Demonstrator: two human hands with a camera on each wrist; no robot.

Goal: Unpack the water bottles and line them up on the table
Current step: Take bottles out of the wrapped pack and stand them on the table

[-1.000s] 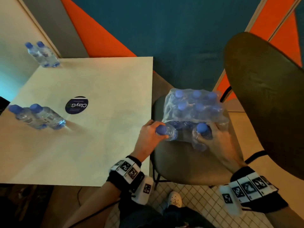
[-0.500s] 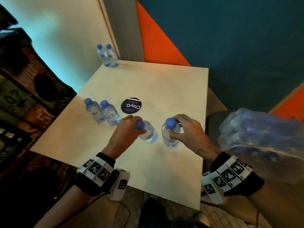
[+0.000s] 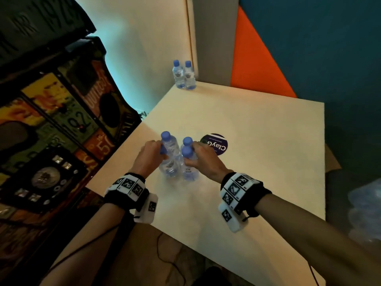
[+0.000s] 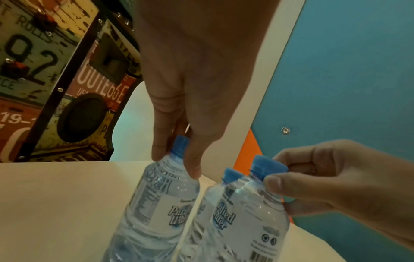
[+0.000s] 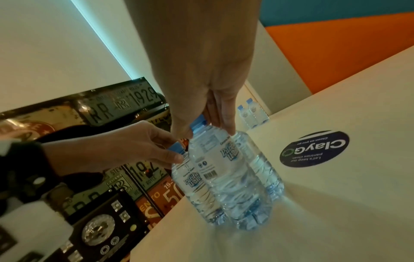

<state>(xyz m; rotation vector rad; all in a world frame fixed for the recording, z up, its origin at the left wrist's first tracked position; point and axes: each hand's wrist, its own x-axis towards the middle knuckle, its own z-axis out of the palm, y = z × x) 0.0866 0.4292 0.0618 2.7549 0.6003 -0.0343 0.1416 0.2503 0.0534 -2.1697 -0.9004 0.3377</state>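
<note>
Now both hands are working low over the bench [image 3: 257, 193]: left hand [image 3: 147, 156] is pinching the neck of the left bottle [image 3: 170, 168], fingers [image 4: 192, 164] curled under its blue cap; right hand [image 3: 203, 159] is pinching the right bottle [image 3: 188, 170] the same way. Both bottles are standing upright, touching, just before two more bottles [image 3: 172, 144]. Beyond, a round sticker [image 3: 217, 144]; farthest, a bottle pair [image 3: 184, 76] is standing at the far corner.

My cream worktop [image 3: 268, 162] fills the frame's middle. At left stands a cabinet [image 3: 51, 120] covered in old number plates. Upper right, a teal wall [image 3: 329, 48] with an orange panel [image 3: 257, 65]; cyan light glows upper centre.
</note>
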